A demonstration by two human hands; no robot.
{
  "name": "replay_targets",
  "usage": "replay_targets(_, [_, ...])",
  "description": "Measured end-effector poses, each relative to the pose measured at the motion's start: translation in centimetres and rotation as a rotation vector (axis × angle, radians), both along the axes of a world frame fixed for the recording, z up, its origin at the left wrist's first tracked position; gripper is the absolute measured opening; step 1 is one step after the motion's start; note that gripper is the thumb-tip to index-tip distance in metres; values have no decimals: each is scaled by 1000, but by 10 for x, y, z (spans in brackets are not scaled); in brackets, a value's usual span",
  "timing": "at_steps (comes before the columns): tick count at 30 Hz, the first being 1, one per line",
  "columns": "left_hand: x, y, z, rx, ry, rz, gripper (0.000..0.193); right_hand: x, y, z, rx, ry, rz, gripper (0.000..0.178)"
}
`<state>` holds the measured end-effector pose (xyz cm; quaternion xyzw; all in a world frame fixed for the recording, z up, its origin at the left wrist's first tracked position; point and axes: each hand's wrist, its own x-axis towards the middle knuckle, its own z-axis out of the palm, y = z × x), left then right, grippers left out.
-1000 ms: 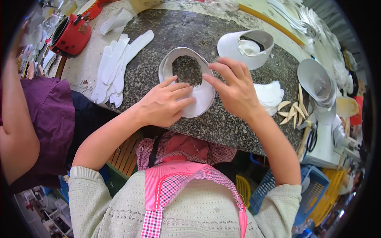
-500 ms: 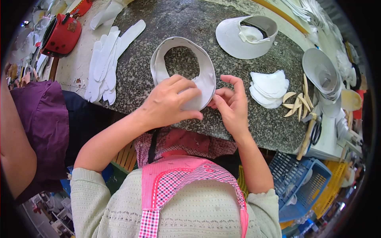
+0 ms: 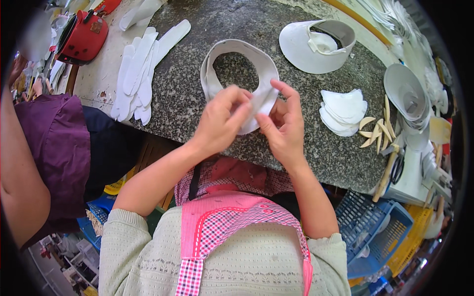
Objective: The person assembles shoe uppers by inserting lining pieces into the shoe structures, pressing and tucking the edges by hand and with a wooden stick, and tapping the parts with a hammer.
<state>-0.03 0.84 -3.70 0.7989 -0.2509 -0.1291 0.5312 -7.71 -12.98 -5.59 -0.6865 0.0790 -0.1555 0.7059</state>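
We see both hands working at the near edge of a grey granite slab point(image 3: 197, 103). The left hand point(image 3: 222, 121) has its fingers curled in, thumb and forefinger pinched on a small white strip point(image 3: 259, 101). The right hand point(image 3: 284, 130) meets it from the other side, thumb and forefinger closed on the same strip, the other fingers loosely bent. The strip sits right over the near rim of a white visor-shaped piece point(image 3: 237, 54), which lies flat on the slab with its open ring facing up (we cannot tell if the strip is touching or stuck to that rim).

Left of it lies a row of long white cut strips point(image 3: 140, 74), and beyond them a red pot point(image 3: 84, 34). At upper right rests a finished white visor point(image 3: 316, 42). Right of the hands there is a stack of white fan-shaped pieces point(image 3: 343, 111), then some tan wooden slivers point(image 3: 377, 130) just beside it. Scissors point(image 3: 397, 170) lie near the slab's right end, with a blue plastic basket point(image 3: 373, 232) below. A second person in purple point(image 3: 54, 143) stands at the left.
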Motion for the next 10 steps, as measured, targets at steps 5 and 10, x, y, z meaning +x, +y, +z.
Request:
replay_targets(5, [25, 4, -4, 9, 77, 162, 9, 5, -17, -3, -311, 66, -35, 62])
replay_targets(10, [13, 13, 10, 56, -377, -209, 64, 9, -29, -3, -282, 115, -54, 64])
